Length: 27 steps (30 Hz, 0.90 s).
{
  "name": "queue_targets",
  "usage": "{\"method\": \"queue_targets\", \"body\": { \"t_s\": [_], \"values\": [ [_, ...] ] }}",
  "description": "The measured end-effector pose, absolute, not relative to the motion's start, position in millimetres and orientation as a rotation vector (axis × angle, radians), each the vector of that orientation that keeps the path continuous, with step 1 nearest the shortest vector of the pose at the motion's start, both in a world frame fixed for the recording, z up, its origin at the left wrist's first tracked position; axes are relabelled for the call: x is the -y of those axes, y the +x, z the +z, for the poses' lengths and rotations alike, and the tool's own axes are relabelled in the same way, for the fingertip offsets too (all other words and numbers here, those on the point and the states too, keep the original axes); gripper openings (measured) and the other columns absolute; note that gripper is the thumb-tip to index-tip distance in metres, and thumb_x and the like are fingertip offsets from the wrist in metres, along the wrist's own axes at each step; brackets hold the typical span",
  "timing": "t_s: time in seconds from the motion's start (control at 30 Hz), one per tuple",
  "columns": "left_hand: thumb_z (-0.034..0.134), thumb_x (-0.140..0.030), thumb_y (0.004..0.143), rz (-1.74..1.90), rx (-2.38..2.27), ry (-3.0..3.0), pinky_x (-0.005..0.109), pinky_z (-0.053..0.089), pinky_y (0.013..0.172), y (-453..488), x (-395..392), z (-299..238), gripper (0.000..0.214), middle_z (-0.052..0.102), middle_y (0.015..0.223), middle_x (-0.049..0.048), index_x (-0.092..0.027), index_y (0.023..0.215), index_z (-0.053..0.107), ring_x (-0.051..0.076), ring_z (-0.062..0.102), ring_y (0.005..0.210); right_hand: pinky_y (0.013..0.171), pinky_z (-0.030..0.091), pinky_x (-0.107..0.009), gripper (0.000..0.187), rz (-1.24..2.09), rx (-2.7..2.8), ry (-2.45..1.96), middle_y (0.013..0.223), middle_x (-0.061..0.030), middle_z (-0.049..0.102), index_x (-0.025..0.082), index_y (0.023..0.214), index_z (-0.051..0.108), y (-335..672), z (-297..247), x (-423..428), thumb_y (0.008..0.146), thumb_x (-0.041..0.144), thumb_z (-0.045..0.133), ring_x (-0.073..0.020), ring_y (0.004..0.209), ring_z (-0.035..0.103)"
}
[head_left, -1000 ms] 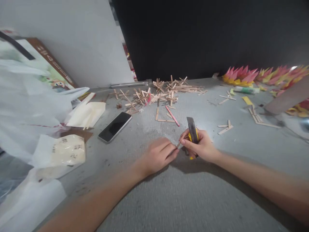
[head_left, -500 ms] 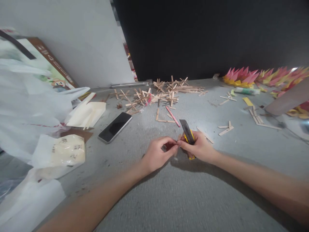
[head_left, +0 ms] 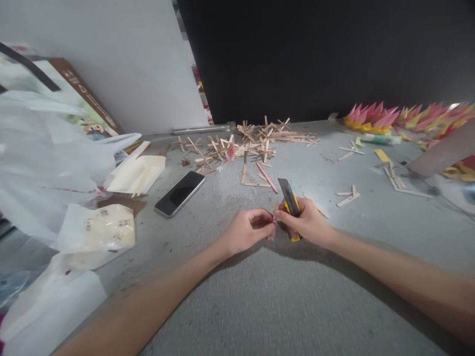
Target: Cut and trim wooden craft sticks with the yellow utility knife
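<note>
My right hand (head_left: 308, 225) is closed around a yellow utility knife (head_left: 290, 200) whose dark blade end points up and away from me. My left hand (head_left: 247, 231) is curled, its thumb and fingertips pinched on a small piece that meets my right fingertips; the piece is too small to name. Both hands hover just over the grey table (head_left: 282, 296) near its middle. A loose wooden stick (head_left: 318, 207) lies just right of my right hand.
A phone (head_left: 179, 193) lies face up left of my hands. A pile of wooden stick crosses (head_left: 245, 143) sits at the back, with a pink pencil (head_left: 266, 177) before it. Plastic bags (head_left: 48, 163) crowd the left. Pink and yellow paper flowers (head_left: 371, 117) line the back right.
My left hand has gone from lying flat on the table to a raised, curled pinch. Both hands drew slightly closer together, and the knife tilted a little to the left.
</note>
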State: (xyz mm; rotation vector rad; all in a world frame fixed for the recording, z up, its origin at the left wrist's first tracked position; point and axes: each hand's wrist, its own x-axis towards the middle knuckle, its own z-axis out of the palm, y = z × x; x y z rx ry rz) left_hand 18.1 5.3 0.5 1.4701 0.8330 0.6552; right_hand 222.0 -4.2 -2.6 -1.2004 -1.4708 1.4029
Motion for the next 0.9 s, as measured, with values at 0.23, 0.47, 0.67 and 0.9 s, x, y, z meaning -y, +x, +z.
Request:
{"method": "queue_targets", "body": {
  "t_s": [0.23,0.47,0.67,0.9],
  "values": [
    [0.079,-0.037,0.087,0.807,-0.816,1.333,0.027,0.057,0.068,17.7,-8.7,-3.0,0.027,0.071,0.074,0.0031,-0.014,0.086,0.064,0.014,0.071,0.065,0.038,0.042,-0.023,0.038,1.461,1.410,-1.106,0.044,0.0115,0.050,0.021,0.105,0.059,222.6,-5.8,1.4,0.093,0.056,0.068,-0.0101,0.034,0.045],
    [0.085,-0.031,0.083,1.094,-0.838,1.144,0.032,0.064,0.072,15.7,-11.3,1.1,0.065,0.075,0.079,0.0000,-0.019,0.133,0.045,0.017,0.075,0.064,0.038,0.040,-0.022,0.036,1.405,1.490,-1.180,0.044,0.0090,0.052,0.021,0.092,0.063,221.9,0.9,2.2,0.089,0.055,0.073,-0.0100,0.035,0.048],
    [0.085,-0.028,0.082,1.107,-0.866,1.221,0.025,0.061,0.069,17.4,-6.3,3.7,0.072,0.074,0.080,-0.0018,-0.024,0.139,0.041,0.015,0.075,0.069,0.037,0.039,-0.021,0.036,1.469,1.587,-1.241,0.046,0.0084,0.054,0.020,0.091,0.067,222.4,2.4,-0.2,0.084,0.053,0.079,-0.0098,0.035,0.049],
    [0.082,-0.032,0.086,1.149,-0.866,1.169,0.030,0.062,0.071,19.9,-5.8,1.3,0.057,0.076,0.080,-0.0011,-0.024,0.118,0.036,0.017,0.076,0.066,0.038,0.040,-0.022,0.036,1.403,1.591,-1.230,0.043,0.0083,0.053,0.020,0.093,0.064,223.3,-0.4,2.8,0.092,0.056,0.070,-0.0105,0.034,0.049]
  ]
}}
